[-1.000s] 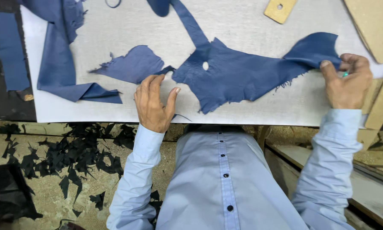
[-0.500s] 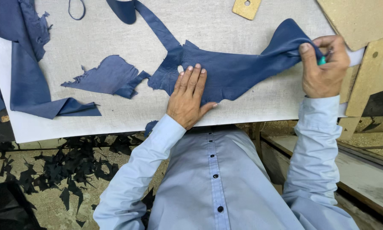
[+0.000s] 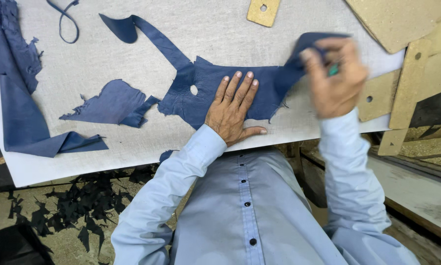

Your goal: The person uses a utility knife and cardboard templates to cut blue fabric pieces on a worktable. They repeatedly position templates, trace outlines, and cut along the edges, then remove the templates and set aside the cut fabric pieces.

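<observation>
Nearest the body, the left hand (image 3: 233,110) lies flat, fingers spread, pressing the irregular dark blue leather piece (image 3: 206,91) onto the pale grey cutting board (image 3: 220,29). The right hand (image 3: 336,78), blurred, is curled closed around the leather's lifted right end and a small green tool (image 3: 333,70). Further left lies a smaller blue scrap (image 3: 110,103); beyond, a tan wooden pattern block (image 3: 263,11)

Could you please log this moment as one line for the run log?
left hand: flat on blue leather piece | right hand: lifting its right end, blurred | surface: grey board
</observation>
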